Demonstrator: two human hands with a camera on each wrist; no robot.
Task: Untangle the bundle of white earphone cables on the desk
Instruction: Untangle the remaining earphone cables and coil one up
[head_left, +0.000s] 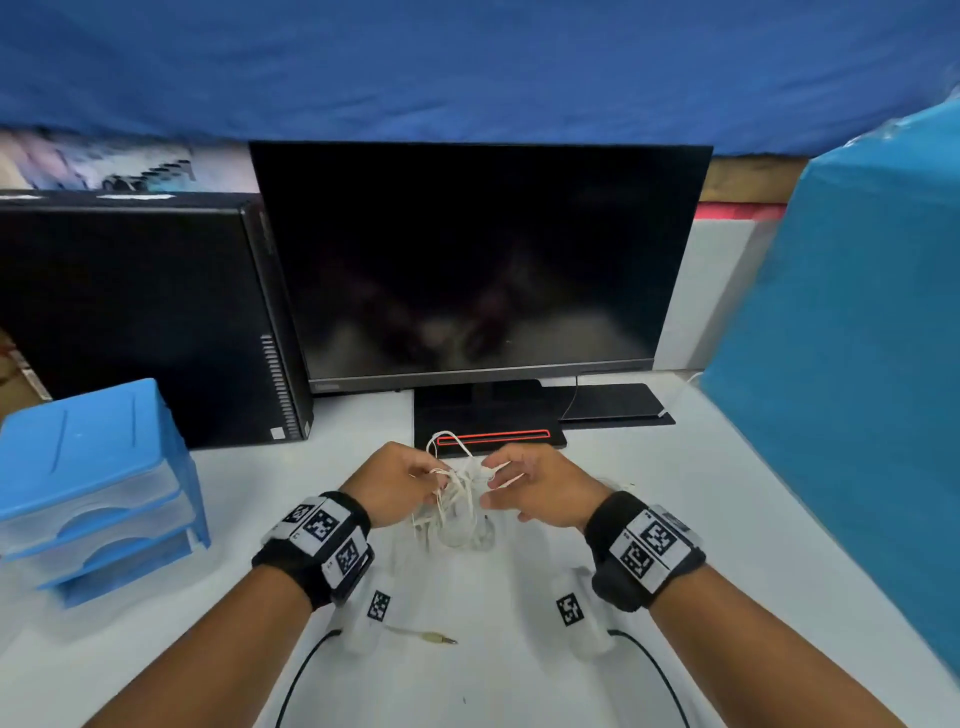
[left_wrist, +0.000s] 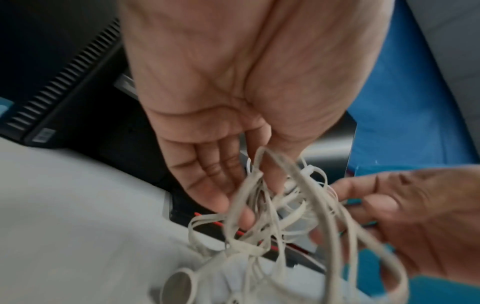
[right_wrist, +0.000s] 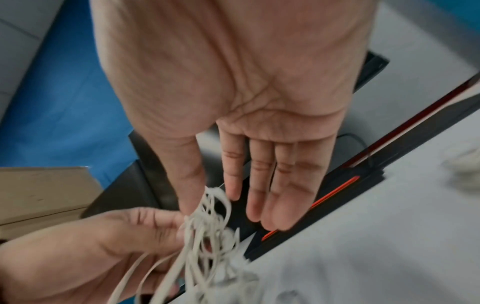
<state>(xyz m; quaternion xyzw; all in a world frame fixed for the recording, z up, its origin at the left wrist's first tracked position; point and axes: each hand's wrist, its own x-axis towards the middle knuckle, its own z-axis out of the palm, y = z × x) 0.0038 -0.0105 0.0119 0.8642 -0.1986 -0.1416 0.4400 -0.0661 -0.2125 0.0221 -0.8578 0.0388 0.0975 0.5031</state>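
The tangled white earphone cables (head_left: 457, 499) hang between my two hands just above the white desk (head_left: 701, 545), in front of the monitor stand. My left hand (head_left: 436, 478) pinches loops on the bundle's left side; in the left wrist view the strands (left_wrist: 262, 216) wrap round the thumb of the left hand (left_wrist: 257, 201). My right hand (head_left: 493, 475) pinches strands on the right; in the right wrist view the right hand (right_wrist: 211, 202) holds the cables (right_wrist: 207, 226) between thumb and index, the other fingers straight. An earbud (left_wrist: 182, 286) dangles below. A jack plug (head_left: 441, 638) lies on the desk nearer me.
A dark monitor (head_left: 478, 260) on a black stand base (head_left: 488, 415) stands right behind the hands. A black PC tower (head_left: 145, 312) and a blue drawer unit (head_left: 93, 483) are on the left. A teal-covered bulk (head_left: 857, 338) rises on the right. A cardboard box (right_wrist: 39, 195) shows beyond.
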